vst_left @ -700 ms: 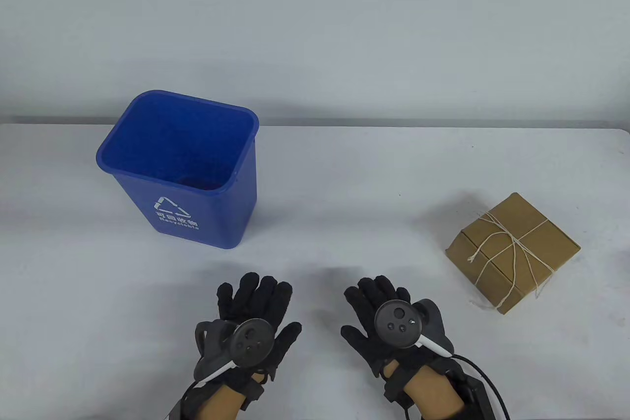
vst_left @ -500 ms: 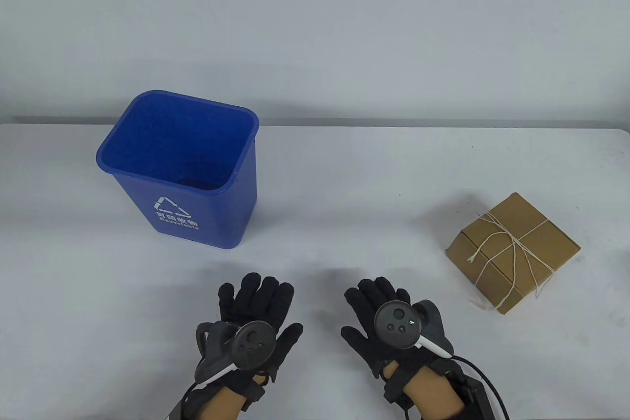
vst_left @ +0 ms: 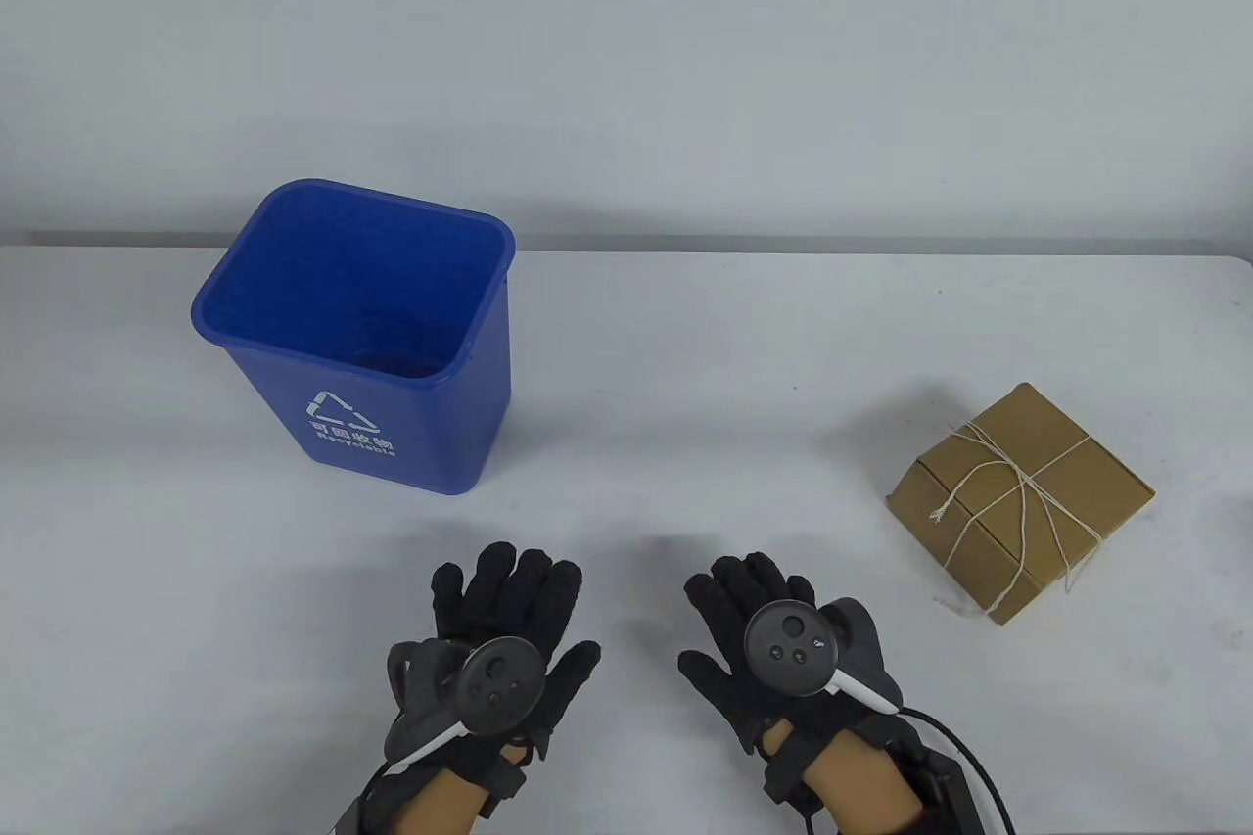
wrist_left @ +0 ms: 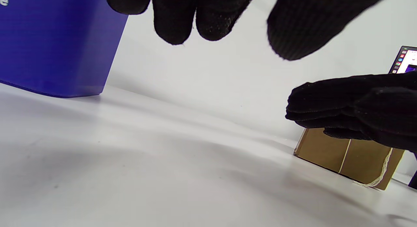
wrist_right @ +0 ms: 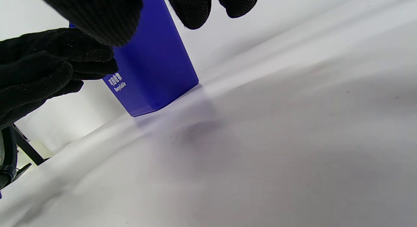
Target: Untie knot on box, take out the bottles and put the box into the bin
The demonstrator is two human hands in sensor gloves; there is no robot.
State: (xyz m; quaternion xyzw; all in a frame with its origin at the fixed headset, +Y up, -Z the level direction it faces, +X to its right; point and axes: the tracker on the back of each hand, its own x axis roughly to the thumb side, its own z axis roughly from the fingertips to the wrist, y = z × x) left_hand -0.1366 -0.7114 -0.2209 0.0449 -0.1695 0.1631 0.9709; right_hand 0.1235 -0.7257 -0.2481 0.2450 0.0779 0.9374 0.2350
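Almost nothing changed. The left hand (vst_left: pixel 509 639) shifted very slightly: half a second earlier it had crept a touch up and toward the right hand (vst_left: pixel 773 644), and by now it had settled back to where it lay at the start, its fingertips pulled back a little toward the wrist. The tracker (vst_left: pixel 501 684) on its back moved with it by the same small amount. The fingers stayed flat and spread throughout that small drift, holding nothing.
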